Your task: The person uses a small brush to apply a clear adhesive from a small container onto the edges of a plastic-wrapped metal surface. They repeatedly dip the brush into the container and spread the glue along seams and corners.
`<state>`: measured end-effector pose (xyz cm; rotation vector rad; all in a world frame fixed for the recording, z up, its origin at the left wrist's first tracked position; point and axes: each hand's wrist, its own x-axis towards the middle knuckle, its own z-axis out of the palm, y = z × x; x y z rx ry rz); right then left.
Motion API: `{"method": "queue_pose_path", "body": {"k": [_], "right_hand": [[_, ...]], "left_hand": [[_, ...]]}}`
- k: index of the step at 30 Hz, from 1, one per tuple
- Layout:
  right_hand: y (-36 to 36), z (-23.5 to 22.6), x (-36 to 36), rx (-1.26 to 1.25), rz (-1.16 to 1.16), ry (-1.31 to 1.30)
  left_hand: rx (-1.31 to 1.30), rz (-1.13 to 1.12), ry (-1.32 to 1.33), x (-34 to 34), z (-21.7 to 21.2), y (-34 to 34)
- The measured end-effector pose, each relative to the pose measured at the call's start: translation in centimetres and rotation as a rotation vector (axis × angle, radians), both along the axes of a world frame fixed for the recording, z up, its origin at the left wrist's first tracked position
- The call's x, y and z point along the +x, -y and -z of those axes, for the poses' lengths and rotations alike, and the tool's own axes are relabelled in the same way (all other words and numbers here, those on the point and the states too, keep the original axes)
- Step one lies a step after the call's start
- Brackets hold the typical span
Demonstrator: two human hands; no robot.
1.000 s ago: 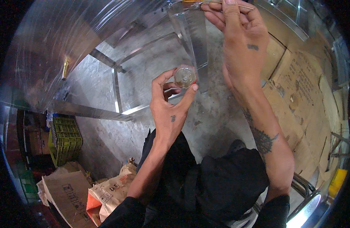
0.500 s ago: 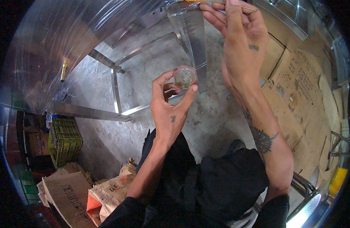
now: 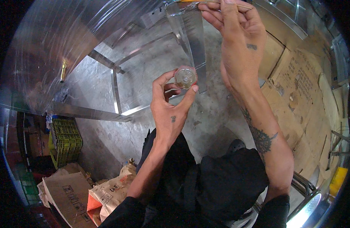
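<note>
**Tape stretched above a concrete floor**

Left hand (image 3: 171,110) pinches a clear tape roll (image 3: 185,77); right hand (image 3: 235,41), fingers pressed together, holds the tape strip (image 3: 190,34) overhead. Below: grey concrete floor (image 3: 144,125), steel frame (image 3: 116,91), yellow crate (image 3: 64,140), cardboard sheets (image 3: 296,87).

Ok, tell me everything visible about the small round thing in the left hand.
The small round roll looks like clear tape: a glossy, transparent disc with a pinkish rim, its flat face turned toward the camera. The left hand pinches it between thumb and fingertips, raised over the concrete floor. A clear strip runs up from it to the right hand.
</note>
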<state>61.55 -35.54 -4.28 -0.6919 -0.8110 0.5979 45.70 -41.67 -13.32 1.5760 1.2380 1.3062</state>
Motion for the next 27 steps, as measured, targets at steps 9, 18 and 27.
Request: {"method": "queue_pose_path", "body": {"k": [9,18,27], "right_hand": [[0.4,-0.7,-0.1,-0.102,0.017,0.031],[1.1,0.4,1.0,0.053,0.083,-0.058],[4.9,1.6,3.8,-0.366,0.020,0.771]], "left_hand": [[0.040,-0.013,-0.004,-0.1,0.5,-0.2],[0.049,0.003,0.012,0.7,0.3,-0.4],[0.103,0.065,0.040,2.0,-0.7,-1.5]]}}
